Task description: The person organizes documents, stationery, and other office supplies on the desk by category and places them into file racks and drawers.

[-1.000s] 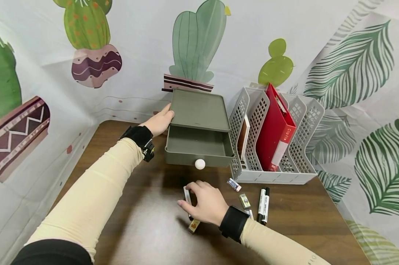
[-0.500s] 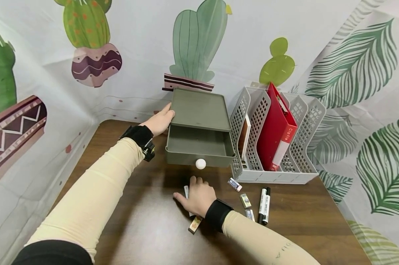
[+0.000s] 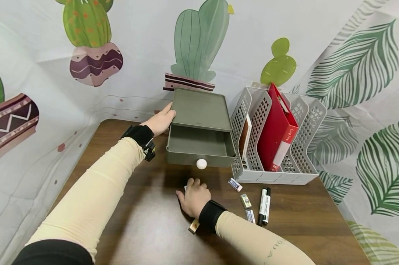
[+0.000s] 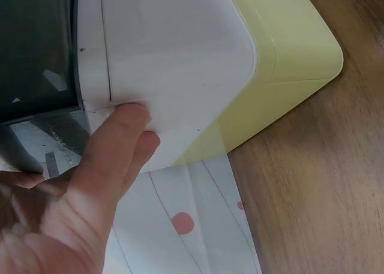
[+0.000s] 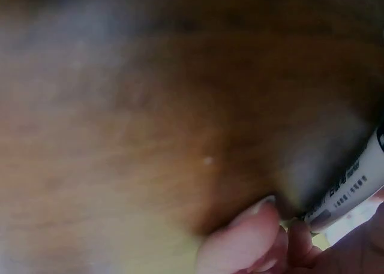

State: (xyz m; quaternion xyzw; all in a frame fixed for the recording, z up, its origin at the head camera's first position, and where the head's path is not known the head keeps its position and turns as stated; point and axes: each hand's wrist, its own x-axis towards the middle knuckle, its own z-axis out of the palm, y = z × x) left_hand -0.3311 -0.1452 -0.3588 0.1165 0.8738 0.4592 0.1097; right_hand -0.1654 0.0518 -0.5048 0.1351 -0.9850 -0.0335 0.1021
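Observation:
My left hand (image 3: 159,120) rests against the left side of an olive-green desktop drawer unit (image 3: 201,110), fingers extended. The left wrist view shows its fingers (image 4: 114,142) lying on a pale surface with a yellowish edge. Pulled out at the front is the drawer (image 3: 183,158), with a round white knob (image 3: 201,164). In front of it, low over the table, my right hand (image 3: 194,200) grips a white marker (image 5: 348,193), mostly hidden under the palm in the head view. A small yellowish eraser (image 3: 193,226) lies just below that hand, partly covered by the wrist.
Several small erasers (image 3: 245,201) lie right of my right hand. Beside them are two black-and-white markers (image 3: 264,206). A grey file rack (image 3: 275,178) with a red clip file (image 3: 277,129) stands at the back right, close to the drawer unit.
My right hand has shifted slightly left over the marker, and its fingers have drawn in, covering more of it. My left hand stays at the drawer unit's side.

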